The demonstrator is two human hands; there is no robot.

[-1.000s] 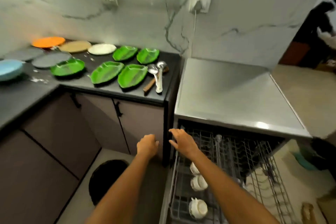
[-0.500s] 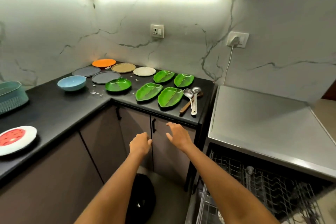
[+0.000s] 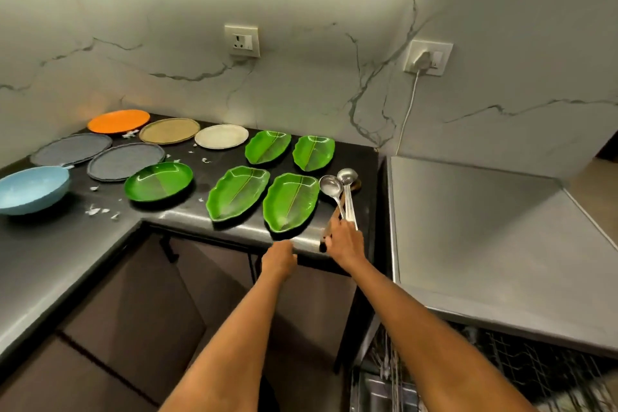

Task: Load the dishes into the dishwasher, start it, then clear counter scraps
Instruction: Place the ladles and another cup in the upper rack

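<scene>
Two steel ladles and a wooden-handled utensil lie at the right end of the black counter. My right hand grips their handles at the counter's front edge. My left hand hangs loosely curled just below that edge and holds nothing. In front of it sit several green leaf-shaped plates and a round green plate. The open dishwasher's rack shows at the bottom right.
A blue bowl, two grey plates, an orange plate, a tan plate and a white plate stand further left. White scraps dot the counter. The dishwasher's steel top lies to the right.
My view has swung up from the dishwasher rack to the counter. Both hands rose toward the counter edge, and my right hand took hold of the ladle handles.
</scene>
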